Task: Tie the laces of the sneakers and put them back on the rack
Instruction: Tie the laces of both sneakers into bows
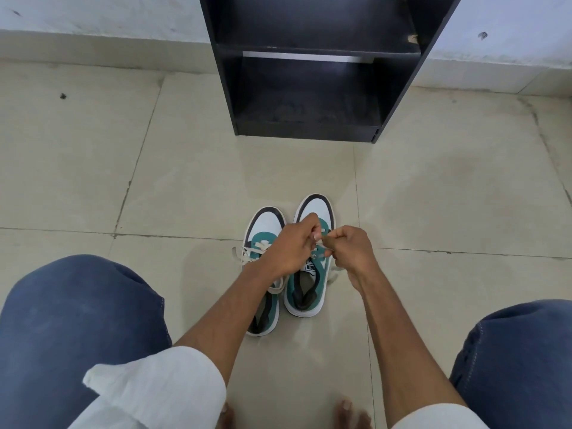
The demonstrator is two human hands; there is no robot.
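Two white, teal and black sneakers stand side by side on the tiled floor, toes pointing away from me. Over the right sneaker (309, 292) my left hand (291, 246) and my right hand (351, 249) meet, each pinching a strand of its cream lace (322, 241). The left sneaker (266, 224) lies partly under my left forearm, and its lace (243, 253) hangs loose to the left. A black shoe rack (309, 125) stands against the wall straight ahead, its shelves bare.
My knees in blue trousers (77, 320) frame the lower corners and my bare toes (349, 413) show at the bottom edge. Beige floor tiles (154, 181) spread between the sneakers and the rack. A white wall (93, 17) runs behind.
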